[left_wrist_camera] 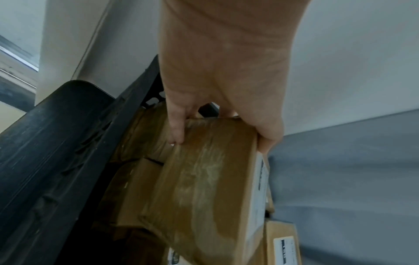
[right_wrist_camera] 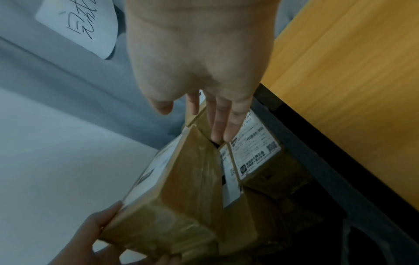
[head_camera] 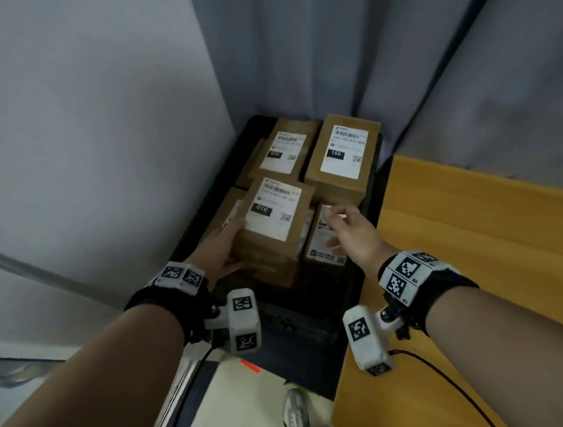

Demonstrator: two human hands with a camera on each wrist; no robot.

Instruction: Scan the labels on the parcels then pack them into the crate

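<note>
A black crate (head_camera: 365,205) on the floor holds several brown cardboard parcels with white labels. My left hand (head_camera: 231,242) grips the near left corner of the top parcel (head_camera: 275,214), labelled 010; it sits tilted on the stack. In the left wrist view my thumb lies on the label side of this parcel (left_wrist_camera: 204,188) and my fingers (left_wrist_camera: 176,129) on the taped side. My right hand (head_camera: 336,228) is open over a lower labelled parcel (head_camera: 324,247), holding nothing. Its straight fingers (right_wrist_camera: 219,132) point into the gap between the two parcels (right_wrist_camera: 181,188) (right_wrist_camera: 256,154).
A parcel labelled 150 (head_camera: 341,154) and another 010 parcel (head_camera: 288,150) fill the crate's far end. A yellow table (head_camera: 482,245) stands right against the crate, with a grey wall to the left and a grey curtain (head_camera: 326,54) behind. My shoe (head_camera: 295,411) is below.
</note>
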